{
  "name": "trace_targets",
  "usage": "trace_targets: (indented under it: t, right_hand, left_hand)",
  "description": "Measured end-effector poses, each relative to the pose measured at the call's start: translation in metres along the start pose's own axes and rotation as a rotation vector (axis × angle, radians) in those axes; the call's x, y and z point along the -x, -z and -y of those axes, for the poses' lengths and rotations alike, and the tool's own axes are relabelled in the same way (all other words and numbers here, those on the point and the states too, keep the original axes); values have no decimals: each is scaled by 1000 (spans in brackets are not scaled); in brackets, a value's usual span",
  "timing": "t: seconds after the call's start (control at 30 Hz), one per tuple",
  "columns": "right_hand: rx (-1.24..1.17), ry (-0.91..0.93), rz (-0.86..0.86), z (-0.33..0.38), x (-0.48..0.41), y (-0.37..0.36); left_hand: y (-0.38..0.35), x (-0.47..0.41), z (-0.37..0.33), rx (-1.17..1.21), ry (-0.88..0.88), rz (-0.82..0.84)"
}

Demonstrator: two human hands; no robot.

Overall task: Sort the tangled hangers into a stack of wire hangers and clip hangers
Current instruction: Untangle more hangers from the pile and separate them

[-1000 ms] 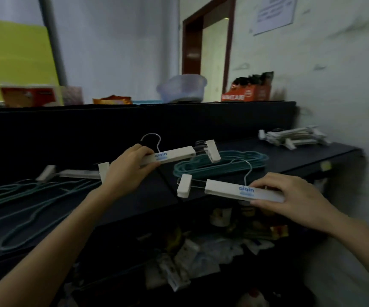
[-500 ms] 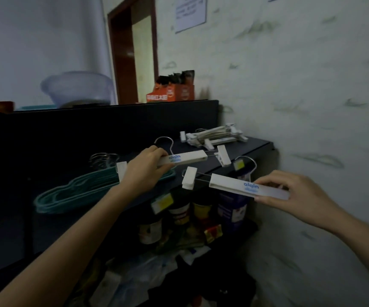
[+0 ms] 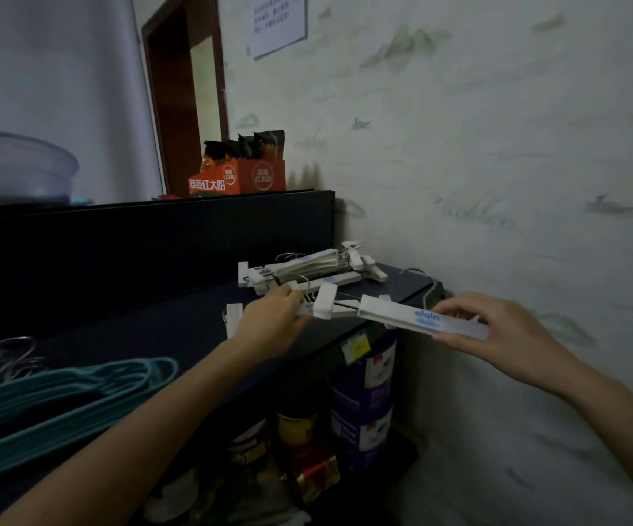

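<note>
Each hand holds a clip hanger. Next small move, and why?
Probably the left hand should lower its clip hanger onto the white clip-hanger stack: it hovers right in front of that pile. The right hand holds its hanger out past the shelf edge, farther away.

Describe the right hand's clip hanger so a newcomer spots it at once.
Find the black counter running to the marbled wall; a stack of clip hangers lies at that end. In front, the right hand pinches one clip hanger past the counter's edge. Unlike the second hanger in the left hand, its blue lettering is fully readable.
</note>
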State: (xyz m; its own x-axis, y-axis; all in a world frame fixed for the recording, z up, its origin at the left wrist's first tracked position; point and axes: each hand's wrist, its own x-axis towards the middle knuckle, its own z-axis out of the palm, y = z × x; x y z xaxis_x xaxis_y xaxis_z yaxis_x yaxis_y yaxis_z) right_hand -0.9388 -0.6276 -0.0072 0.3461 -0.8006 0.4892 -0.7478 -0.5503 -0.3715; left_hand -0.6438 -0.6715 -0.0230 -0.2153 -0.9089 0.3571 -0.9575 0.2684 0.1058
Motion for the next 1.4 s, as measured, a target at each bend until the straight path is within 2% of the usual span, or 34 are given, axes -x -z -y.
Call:
trace_targets:
  t: [0.3,0.53,0.8,0.93,1.07,1.4]
  right_hand:
    - [-38,88,101,-75,-85,-17]
    - [-11,260,181,-113,-154,-35]
    - [-111,421,262,-112,-211,-78]
    - [-178,474,285,-103,-222,-96]
    - [-141,508,292,-96,-229,-114]
    - [27,548,300,-77,-238,-128]
  left_hand:
    - [-46,-59,-19,-7,115,78]
    - [-70,-90,-24,-84,171,-20]
    - [-78,-98,-34,-151,212,-110]
    - [-67,-74,-38,-87,192,-206]
    - [-52,-47,-34,-150,255,-297]
    - [-19,-5,-7,-284,489,-361]
